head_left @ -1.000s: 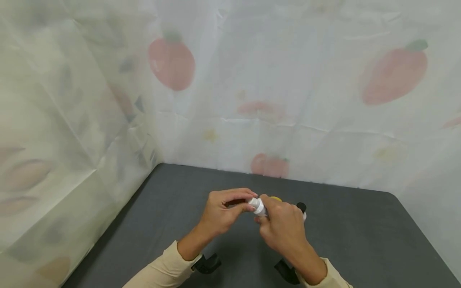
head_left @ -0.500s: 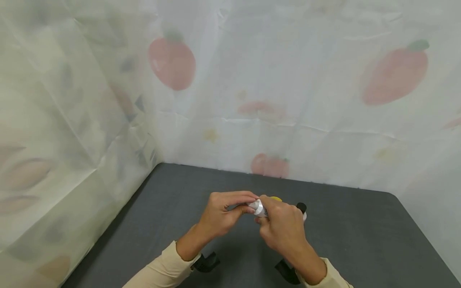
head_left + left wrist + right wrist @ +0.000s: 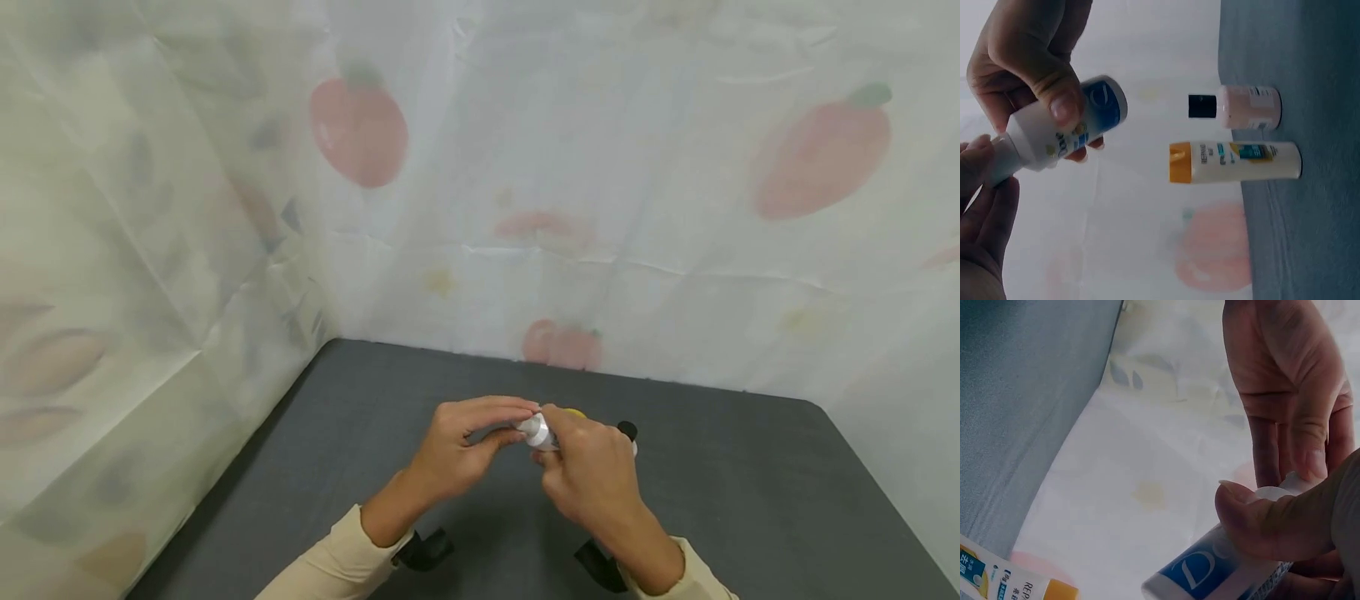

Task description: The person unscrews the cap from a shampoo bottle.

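Observation:
My right hand (image 3: pixel 592 471) grips the body of a small white and blue Dove bottle (image 3: pixel 1102 106), thumb laid along its label. At the bottle's other end, my left hand (image 3: pixel 459 446) pinches the whitish cap (image 3: pixel 1004 159) between thumb and fingers. The bottle is tilted and held up off the table, with its cap toward the left hand. In the head view the right hand hides most of the body. The right wrist view shows the blue base end (image 3: pixel 1191 569) pointing away from the left hand.
Beyond the right hand stand a white shampoo bottle (image 3: pixel 1229 161) with a yellow cap and a pinkish bottle (image 3: pixel 1250 107) with a black cap (image 3: pixel 627 431). Both are upright on the dark grey table (image 3: pixel 750 500). Printed white sheeting (image 3: pixel 637 167) surrounds the table at the back and sides.
My left fingers have shifted slightly over the cap and cover more of it; the left wrist has eased a little to the left. The right hand keeps its grip almost unmoved.

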Demonstrator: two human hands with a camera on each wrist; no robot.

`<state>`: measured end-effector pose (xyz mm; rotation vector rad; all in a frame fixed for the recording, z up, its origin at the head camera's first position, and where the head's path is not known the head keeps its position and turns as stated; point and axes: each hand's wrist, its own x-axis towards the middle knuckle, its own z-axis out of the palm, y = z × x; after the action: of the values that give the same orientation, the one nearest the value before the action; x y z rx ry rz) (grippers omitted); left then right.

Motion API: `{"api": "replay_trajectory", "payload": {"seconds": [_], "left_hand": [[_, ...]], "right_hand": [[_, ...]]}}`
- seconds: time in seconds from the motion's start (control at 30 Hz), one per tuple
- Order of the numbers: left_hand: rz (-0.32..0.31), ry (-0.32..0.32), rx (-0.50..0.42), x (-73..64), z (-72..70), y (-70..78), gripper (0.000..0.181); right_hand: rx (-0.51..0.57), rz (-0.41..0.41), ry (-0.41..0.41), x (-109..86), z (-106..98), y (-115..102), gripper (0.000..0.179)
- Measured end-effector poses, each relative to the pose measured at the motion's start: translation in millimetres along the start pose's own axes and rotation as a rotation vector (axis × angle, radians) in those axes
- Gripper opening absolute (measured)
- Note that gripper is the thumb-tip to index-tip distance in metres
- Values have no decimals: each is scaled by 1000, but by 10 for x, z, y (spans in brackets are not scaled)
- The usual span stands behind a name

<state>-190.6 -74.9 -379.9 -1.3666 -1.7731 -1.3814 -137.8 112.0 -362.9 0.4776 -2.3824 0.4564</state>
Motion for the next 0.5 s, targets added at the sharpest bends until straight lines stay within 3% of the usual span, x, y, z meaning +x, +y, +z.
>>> {"api": "replay_trajectory", "payload": {"seconds": [0.33, 0.5], "left_hand": [[16, 14, -10, -18, -6, -20, 30], [-29, 30, -27, -59, 19, -22, 26]], "right_hand": [[-7, -14, -2, -17, 2, -17, 39], [-20, -23, -1, -19, 0, -20, 40]]}}
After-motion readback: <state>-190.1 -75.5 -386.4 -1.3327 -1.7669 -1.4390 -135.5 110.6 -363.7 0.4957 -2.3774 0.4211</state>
